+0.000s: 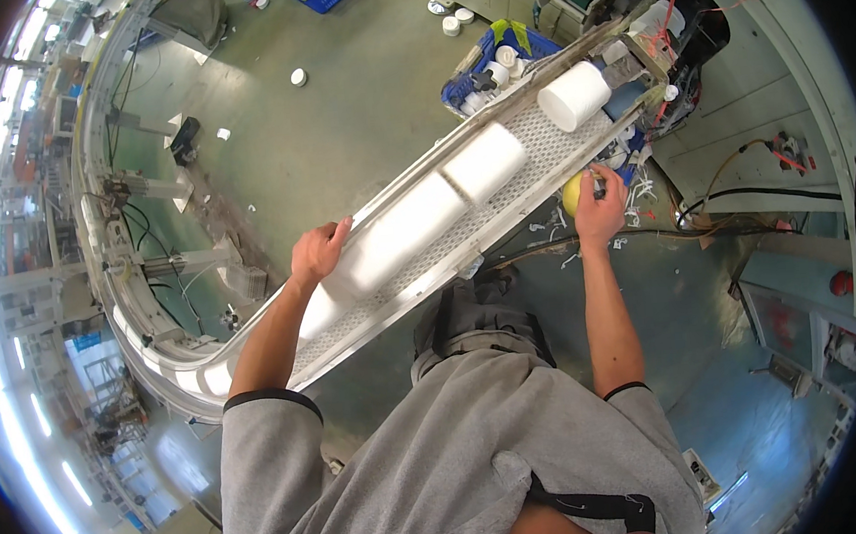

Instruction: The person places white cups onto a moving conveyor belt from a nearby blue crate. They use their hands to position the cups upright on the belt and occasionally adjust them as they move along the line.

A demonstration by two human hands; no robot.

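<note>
A conveyor (405,293) with a perforated belt runs diagonally in front of me, carrying several smooth white cylindrical containers (485,164) in a row. Another white cylinder (575,96) sits apart from them near the conveyor's right end. My left hand (320,253) is at the far side rail beside the row, its fingers curled over the rail and partly hidden. On the near side of the belt, my right hand (600,213) is closed round a yellow round object (574,195) with a dark part by the fingertips. Its exact kind is unclear.
Past the conveyor stands a blue basket (452,95) of white lids and containers. A few loose white lids (299,77) lie on the floor. White scraps (641,188) and a black cable (760,191) are at the right. The conveyor bends away at the left.
</note>
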